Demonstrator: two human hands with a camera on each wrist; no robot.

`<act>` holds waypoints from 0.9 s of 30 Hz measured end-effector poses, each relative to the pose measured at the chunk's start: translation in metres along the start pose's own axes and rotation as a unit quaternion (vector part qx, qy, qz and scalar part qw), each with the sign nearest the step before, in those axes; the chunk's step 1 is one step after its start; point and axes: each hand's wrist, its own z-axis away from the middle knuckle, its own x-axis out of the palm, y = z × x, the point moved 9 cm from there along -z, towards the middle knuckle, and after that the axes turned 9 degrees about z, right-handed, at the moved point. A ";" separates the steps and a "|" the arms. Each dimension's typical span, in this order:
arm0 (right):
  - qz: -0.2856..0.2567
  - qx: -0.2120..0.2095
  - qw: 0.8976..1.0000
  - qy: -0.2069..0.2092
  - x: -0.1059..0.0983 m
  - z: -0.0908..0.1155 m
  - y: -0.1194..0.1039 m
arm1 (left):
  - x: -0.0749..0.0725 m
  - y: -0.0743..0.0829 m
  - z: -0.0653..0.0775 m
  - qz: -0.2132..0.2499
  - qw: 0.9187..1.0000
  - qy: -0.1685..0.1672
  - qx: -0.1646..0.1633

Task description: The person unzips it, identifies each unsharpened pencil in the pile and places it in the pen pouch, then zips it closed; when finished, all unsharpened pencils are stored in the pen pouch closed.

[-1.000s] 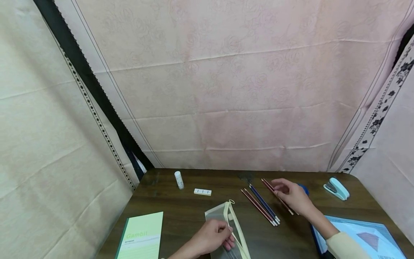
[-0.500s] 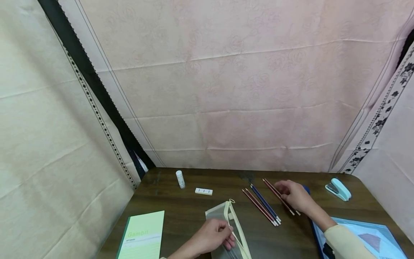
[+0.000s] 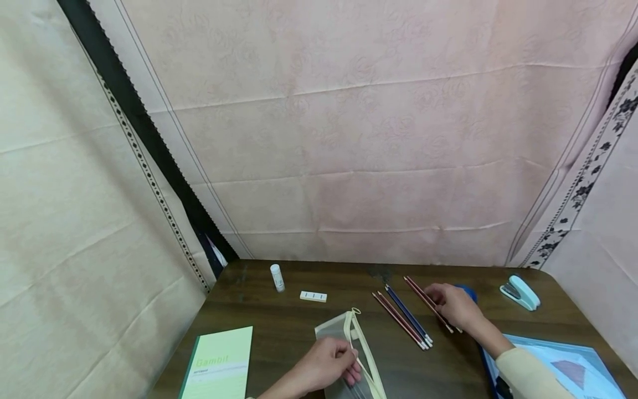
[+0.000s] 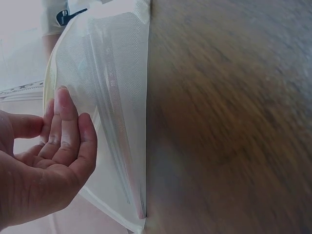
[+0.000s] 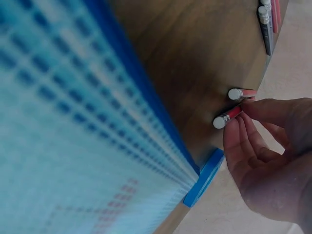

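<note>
My left hand (image 3: 331,363) pinches the cream edge of a see-through mesh zip pouch (image 4: 122,58) between thumb and fingers. Several long thin things (image 4: 114,112) show inside the mesh. My right hand (image 3: 456,305) pinches a dark red pencil (image 5: 229,118) near its white eraser end. A second red pencil (image 5: 242,93) lies close beside it on the table. Left of that pair in the head view, several dark red pencils (image 3: 396,318) and blue pencils (image 3: 408,316) lie side by side, eraser ends toward me.
On the brown table (image 3: 279,321) are a glue stick (image 3: 277,278), a white eraser-like block (image 3: 313,296), a green notebook (image 3: 216,363) and a light blue stapler (image 3: 520,292). A blue clear folder (image 3: 563,360) lies under the right forearm. A blue object (image 3: 467,292) sits behind the right hand.
My right hand has lowered slightly onto the pencil pair, and the near ends of those two pencils show more clearly apart. The left hand and pouch stay almost still.
</note>
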 end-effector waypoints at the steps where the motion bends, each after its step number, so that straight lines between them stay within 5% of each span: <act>1: 0.004 0.000 1.000 0.001 0.000 0.000 0.000 | 0.000 0.000 0.000 0.001 1.000 0.000 -0.001; 27: 0.022 0.024 0.999 -0.030 0.002 -0.002 0.006 | 0.003 -0.003 -0.004 0.012 1.000 -0.012 0.004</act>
